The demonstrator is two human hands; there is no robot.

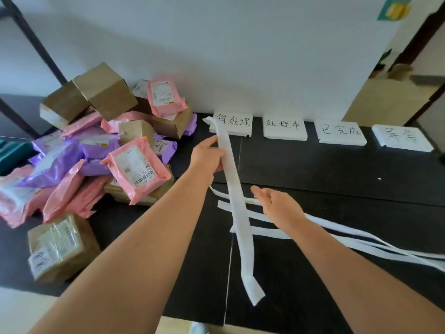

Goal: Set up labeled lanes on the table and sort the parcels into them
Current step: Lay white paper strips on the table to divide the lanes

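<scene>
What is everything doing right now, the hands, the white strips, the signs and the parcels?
left hand, gripping the long strip.
right hand, open over the spare strips.
long strip, held, running from the first label card toward the near edge.
spare strips, lying loose on the table.
label cards, four flat in a row at the back.
parcels, heaped unsorted at the left.

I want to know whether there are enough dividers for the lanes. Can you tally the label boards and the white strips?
Label boards: 4
White strip in the left hand: 1
Loose strips on the table: 3, as far as they can be followed
Total: 8
</scene>
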